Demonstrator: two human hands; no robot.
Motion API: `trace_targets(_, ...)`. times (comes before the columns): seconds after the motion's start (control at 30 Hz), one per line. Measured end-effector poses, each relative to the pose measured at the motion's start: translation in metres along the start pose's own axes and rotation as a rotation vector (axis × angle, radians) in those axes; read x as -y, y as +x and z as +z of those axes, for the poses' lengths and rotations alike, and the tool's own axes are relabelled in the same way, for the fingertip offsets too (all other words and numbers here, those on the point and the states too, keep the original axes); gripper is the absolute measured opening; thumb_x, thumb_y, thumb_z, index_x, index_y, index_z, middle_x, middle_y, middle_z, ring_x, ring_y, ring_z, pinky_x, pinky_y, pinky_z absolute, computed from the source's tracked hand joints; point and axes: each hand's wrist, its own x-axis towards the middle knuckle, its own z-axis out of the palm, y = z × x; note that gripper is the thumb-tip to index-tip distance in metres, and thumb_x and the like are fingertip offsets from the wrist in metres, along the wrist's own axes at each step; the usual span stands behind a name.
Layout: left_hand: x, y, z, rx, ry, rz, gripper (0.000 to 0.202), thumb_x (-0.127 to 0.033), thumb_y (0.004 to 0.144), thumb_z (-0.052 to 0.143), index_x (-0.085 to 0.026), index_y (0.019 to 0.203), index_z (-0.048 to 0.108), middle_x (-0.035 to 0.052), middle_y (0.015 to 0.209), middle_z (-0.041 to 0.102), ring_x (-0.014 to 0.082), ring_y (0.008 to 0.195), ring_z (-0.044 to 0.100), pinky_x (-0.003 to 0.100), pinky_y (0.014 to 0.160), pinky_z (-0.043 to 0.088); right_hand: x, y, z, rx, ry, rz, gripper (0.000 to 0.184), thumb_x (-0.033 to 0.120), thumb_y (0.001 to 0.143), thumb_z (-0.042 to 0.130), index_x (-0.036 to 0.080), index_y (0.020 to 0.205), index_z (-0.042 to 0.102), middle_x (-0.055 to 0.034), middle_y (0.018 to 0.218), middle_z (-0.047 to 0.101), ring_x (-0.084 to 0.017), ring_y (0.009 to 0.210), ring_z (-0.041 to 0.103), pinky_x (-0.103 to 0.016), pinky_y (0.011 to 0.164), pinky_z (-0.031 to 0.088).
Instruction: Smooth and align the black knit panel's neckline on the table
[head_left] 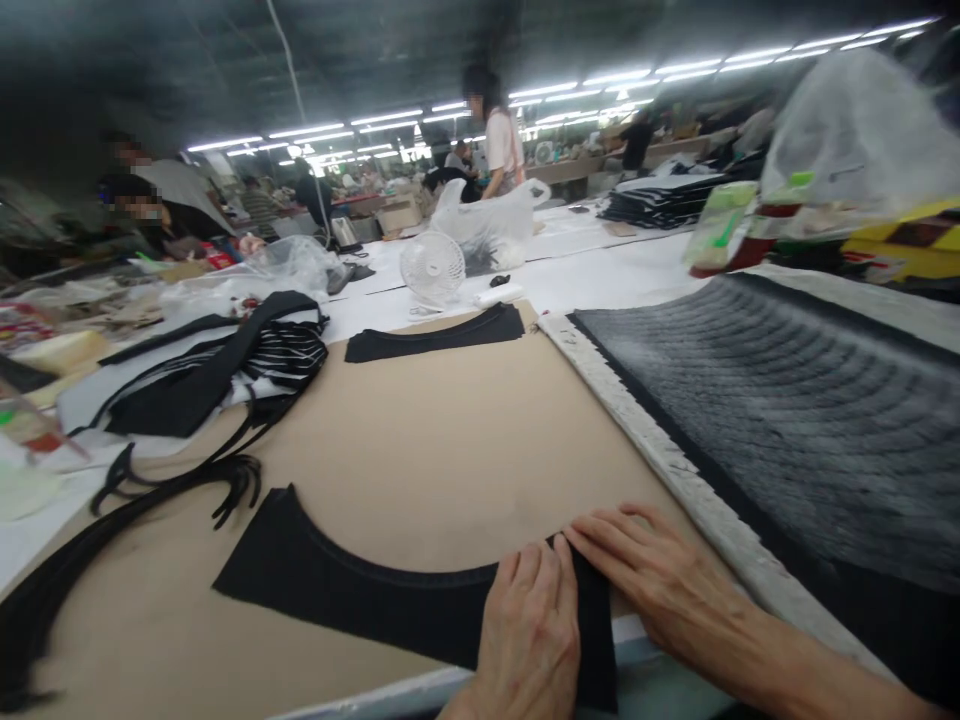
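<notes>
A black curved fabric piece [390,590] lies near the front edge of the beige board. My left hand [531,625] rests on its right part, fingers close together and bent, with the tips at the curved upper edge. From the right comes my right hand [660,565], its fingertips pressed to the same edge beside the left fingers. Both hands appear closed on that edge; the thumbs are mostly hidden. A narrow raised band runs along the curve. A second black curved piece [435,335] lies farther back on the board [420,440].
Black strips [172,495] and a pile of black and white pieces [225,365] lie left. A large sheet with black pieces [787,420] is at right. Behind stand a small white fan [433,268], a plastic bag [495,220] and a green-lidded container [720,225]. People work farther back.
</notes>
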Motion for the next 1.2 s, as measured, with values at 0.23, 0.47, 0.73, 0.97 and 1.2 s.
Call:
trace_targets(0.23,-0.006,-0.02,0.011,-0.116,0.08,-0.091,0.04,-0.019,0.095,0.032,-0.007,0.123,0.058,0.0099,0.119,0.063,0.0211,0.107,0.055,0.032,0.088,0.047,-0.01,-0.001,0.008,-0.057,-0.088,-0.097,0.061,0.001,0.072,0.04,0.017,0.129,0.052,-0.0073,0.12,0.061,-0.022,0.102,0.057,-0.039,0.087,0.043)
trace_targets(0.47,0.002,-0.033,-0.005,-0.06,-0.18,-0.227,0.045,-0.02,0.091,0.044,-0.018,0.135,0.048,0.0045,0.138,0.051,0.0216,0.12,0.05,0.031,0.098,0.048,-0.016,0.001,0.01,-0.061,-0.089,-0.085,0.061,0.003,0.073,0.041,0.022,0.129,0.052,-0.0052,0.115,0.063,-0.022,0.099,0.057,-0.039,0.087,0.042)
trace_targets(0.73,0.052,-0.072,-0.043,0.036,-0.168,-0.338,0.051,-0.005,0.081,0.033,-0.008,0.129,0.052,0.0147,0.117,0.06,0.0268,0.109,0.054,0.043,0.094,0.05,0.046,0.038,0.006,-0.026,0.082,-0.09,0.059,-0.001,0.078,0.037,0.014,0.134,0.047,-0.0082,0.119,0.058,-0.022,0.105,0.051,-0.037,0.093,0.035)
trace_targets(0.97,0.058,-0.084,-0.035,-0.092,0.008,-0.133,0.039,-0.011,0.089,0.037,-0.006,0.122,0.057,0.0112,0.112,0.065,0.0245,0.101,0.059,0.036,0.09,0.049,0.059,0.048,0.021,0.008,0.185,-0.054,0.056,-0.001,0.076,0.037,0.017,0.126,0.054,-0.004,0.111,0.061,-0.02,0.095,0.052,-0.037,0.088,0.035)
trace_targets(1.2,0.054,-0.076,-0.033,-0.227,0.043,-0.192,0.034,-0.014,0.094,0.034,-0.009,0.111,0.062,0.0076,0.102,0.069,0.0212,0.093,0.063,0.033,0.082,0.048,0.067,0.056,0.022,-0.061,0.074,-0.07,0.058,0.002,0.074,0.042,0.024,0.126,0.054,-0.0007,0.107,0.063,-0.02,0.089,0.054,-0.04,0.082,0.035)
